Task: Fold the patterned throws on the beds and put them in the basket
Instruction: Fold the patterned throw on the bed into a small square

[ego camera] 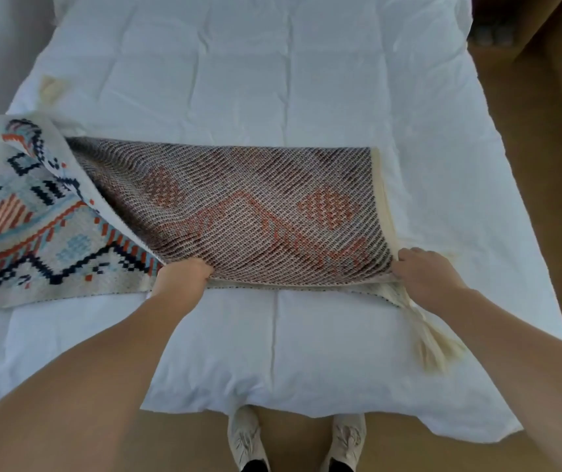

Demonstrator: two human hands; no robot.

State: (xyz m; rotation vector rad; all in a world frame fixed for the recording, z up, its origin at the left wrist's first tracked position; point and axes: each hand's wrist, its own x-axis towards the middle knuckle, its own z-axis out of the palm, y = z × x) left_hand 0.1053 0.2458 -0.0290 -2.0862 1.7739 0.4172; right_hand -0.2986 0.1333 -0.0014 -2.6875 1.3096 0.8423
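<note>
A: Starting at the left, the throw (184, 216) lies across the bed (272, 80), and its left end shows the bright face: orange, navy and pale blue on cream. That end hangs a little over the bed's left side.

B: And the middle?

A: Turned over, so the dull back with faint orange diamonds is up. The left hand (184, 274) is closed on the near edge about midway along the throw, pinching it. My guess is it pins the point where the turned-over part starts, so the layers line up.

B: The right one?

A: The right hand (422, 270) sits at the near right corner, fingers curled onto the cloth just above the tassel (432, 345). Whether it grips or only presses, I cannot tell. Together the hands hold that edge taut, which keeps a soft knit square.

B: What's it lying on?

A: A white quilted cover, creased, soft enough to give under the hands. Tan floor runs down the right side and under the shoes (293, 437) at the bed's foot. No basket is in view, so folding comes first.
</note>
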